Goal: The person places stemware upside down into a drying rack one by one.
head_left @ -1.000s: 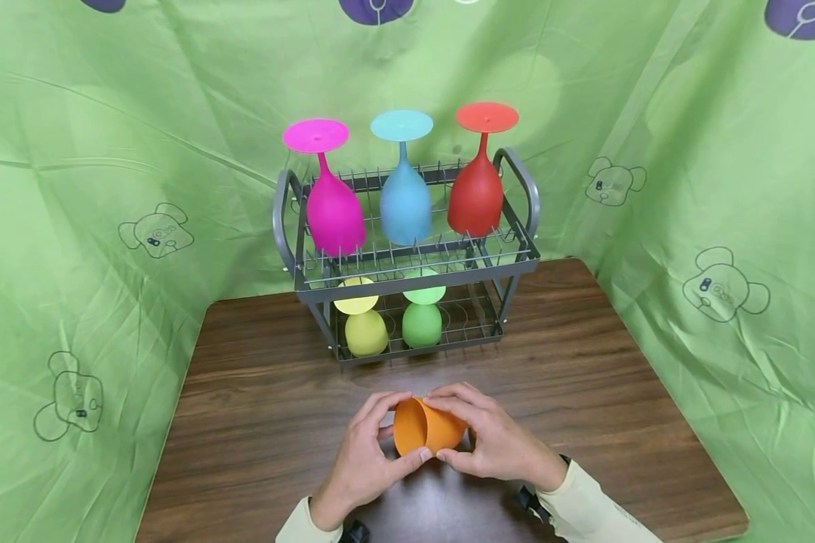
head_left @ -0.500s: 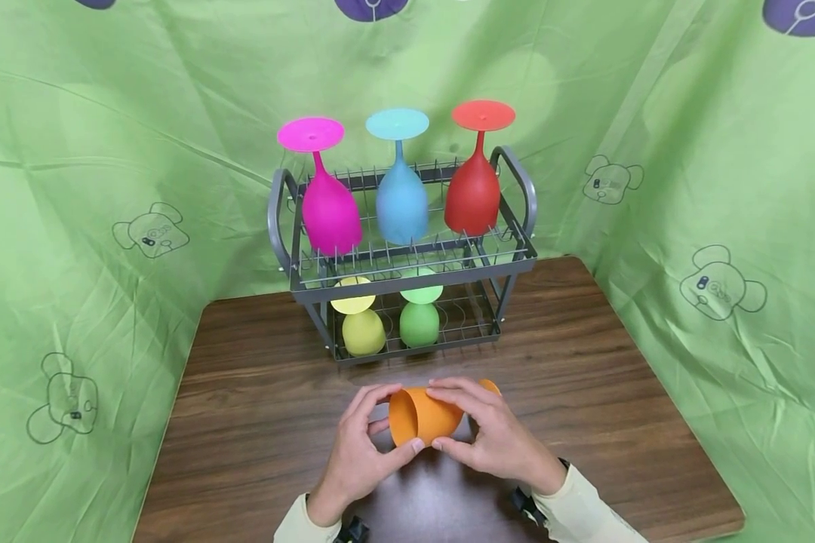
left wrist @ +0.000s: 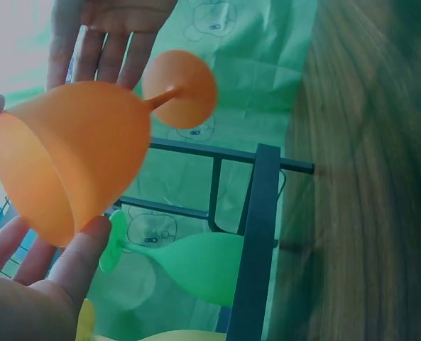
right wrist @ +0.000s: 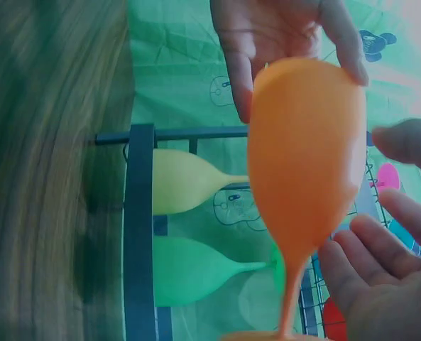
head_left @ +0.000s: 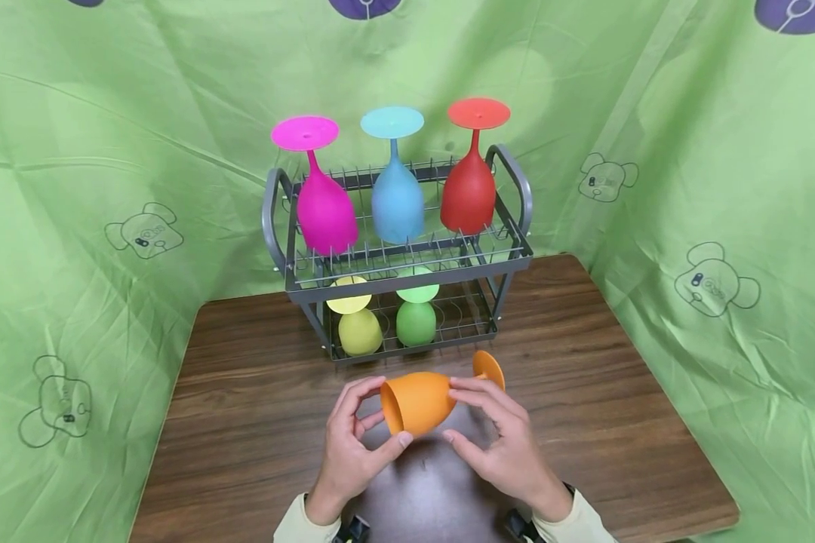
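Observation:
An orange plastic wine glass (head_left: 421, 403) lies tilted in the air above the table, its mouth towards the left and its foot up at the right. My left hand (head_left: 353, 452) pinches it by the rim between thumb and fingers. At the base of the bowl, my right hand (head_left: 505, 449) has its fingertips at the glass, with the thumb held apart from it. In the right wrist view the fingers of the right hand (right wrist: 391, 263) are loosely extended beside the bowl. The left wrist view shows the stem and round foot of the wine glass (left wrist: 100, 153) unheld.
A grey two-tier dish rack (head_left: 407, 285) stands at the table's back. Upside down on top are pink (head_left: 327, 215), blue (head_left: 398, 204) and red (head_left: 469, 196) wine glasses; below, yellow (head_left: 360, 332) and green (head_left: 416, 324) ones. Green cloth (head_left: 41, 226) surrounds the wooden table (head_left: 244, 422).
The orange wine glass has risen and turned, so its foot now shows beyond the right hand. The right thumb has come off the bowl, while the left hand keeps hold of the rim.

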{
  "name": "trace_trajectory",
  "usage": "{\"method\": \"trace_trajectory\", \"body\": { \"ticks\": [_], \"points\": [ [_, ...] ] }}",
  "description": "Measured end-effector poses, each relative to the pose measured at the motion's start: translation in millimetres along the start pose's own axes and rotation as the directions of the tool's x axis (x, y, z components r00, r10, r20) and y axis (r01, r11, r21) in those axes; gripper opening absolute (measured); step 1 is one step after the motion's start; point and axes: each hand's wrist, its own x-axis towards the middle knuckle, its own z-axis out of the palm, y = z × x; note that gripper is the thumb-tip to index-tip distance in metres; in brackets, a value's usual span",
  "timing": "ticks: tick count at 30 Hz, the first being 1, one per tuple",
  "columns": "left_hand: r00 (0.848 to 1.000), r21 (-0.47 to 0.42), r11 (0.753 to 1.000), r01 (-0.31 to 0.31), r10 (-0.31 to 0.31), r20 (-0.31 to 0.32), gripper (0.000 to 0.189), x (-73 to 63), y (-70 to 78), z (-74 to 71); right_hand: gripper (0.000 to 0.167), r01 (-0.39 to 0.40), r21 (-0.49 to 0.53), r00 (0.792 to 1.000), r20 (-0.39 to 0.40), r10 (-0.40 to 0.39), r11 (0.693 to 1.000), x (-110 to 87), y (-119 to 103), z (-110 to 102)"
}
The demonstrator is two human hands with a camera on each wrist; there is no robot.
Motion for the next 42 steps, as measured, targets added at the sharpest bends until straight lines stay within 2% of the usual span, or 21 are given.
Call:
{"method": "trace_trajectory", "body": {
  "ticks": [3, 6, 9, 11, 14, 17, 19, 20, 21, 23, 27, 32, 35, 42],
  "points": [
    [0.998, -0.059, 0.997, -0.057, 0.055, -0.028, 0.081, 1.2, -0.4, 0.8, 0.056, -0.022, 0.125, 0.995, -0.092, 0.033, 0.992, -4.8, -2, 5],
    [0.995, -0.106, 0.99, -0.094, 0.089, -0.055, 0.081, 1.6, -1.4, 2.7, 0.06, -0.052, 0.25, 0.983, -0.158, 0.094, 0.967, -10.8, -5, 12],
    [0.99, -0.155, 0.98, -0.124, 0.112, -0.083, 0.081, 1.8, -1.7, 5.3, 0.061, -0.101, 0.343, 0.97, -0.174, 0.169, 0.934, -15.5, -8, 18],
    [0.987, -0.19, 0.971, -0.142, 0.126, -0.098, 0.081, 2.1, -0.9, 7.2, 0.062, -0.174, 0.406, 0.954, -0.155, 0.255, 0.897, -17.2, -10, 19],
    [0.984, -0.243, 0.956, -0.166, 0.143, -0.11, 0.079, 1.9, 0.9, 9.6, 0.061, -0.278, 0.549, 0.914, -0.1, 0.392, 0.788, -17.3, -9, 21],
    [0.98, -0.302, 0.934, -0.19, 0.164, -0.11, 0.078, 0.1, 1.8, 12.7, 0.057, -0.334, 0.709, 0.869, -0.023, 0.494, 0.621, -17.0, -8, 23],
    [0.978, -0.334, 0.92, -0.205, 0.178, -0.109, 0.078, -2.1, 1.6, 15.4, 0.054, -0.322, 0.791, 0.864, 0.021, 0.502, 0.52, -16.7, -7, 25],
    [0.976, -0.346, 0.913, -0.214, 0.187, -0.109, 0.078, -3.1, 1.3, 17.0, 0.053, -0.313, 0.82, 0.867, 0.039, 0.498, 0.48, -16.6, -7, 26],
    [0.974, -0.357, 0.907, -0.224, 0.197, -0.11, 0.078, -4.0, 0.9, 18.7, 0.052, -0.302, 0.843, 0.871, 0.054, 0.489, 0.445, -16.6, -7, 27],
    [0.97, -0.374, 0.895, -0.243, 0.217, -0.111, 0.077, -5.5, -0.1, 22.0, 0.052, -0.278, 0.874, 0.887, 0.075, 0.455, 0.398, -16.2, -8, 29],
    [0.963, -0.41, 0.872, -0.269, 0.243, -0.114, 0.076, -7.8, -2.7, 27.9, 0.054, -0.24, 0.904, 0.917, 0.091, 0.389, 0.353, -14.6, -9, 31],
    [0.966, -0.45, 0.856, -0.257, 0.234, -0.107, 0.073, -11.6, -4.0, 32.5, 0.056, -0.236, 0.917, 0.923, 0.107, 0.371, 0.323, -13.5, -12, 31],
    [0.97, -0.457, 0.856, -0.243, 0.222, -0.102, 0.073, -12.8, -4.0, 33.6, 0.057, -0.24, 0.917, 0.92, 0.11, 0.376, 0.319, -13.6, -12, 30],
    [0.968, -0.458, 0.854, -0.247, 0.233, -0.088, 0.074, -11.3, -4.6, 34.7, 0.057, -0.246, 0.908, 0.917, 0.104, 0.385, 0.339, -13.2, -13, 27]
  ]
}}
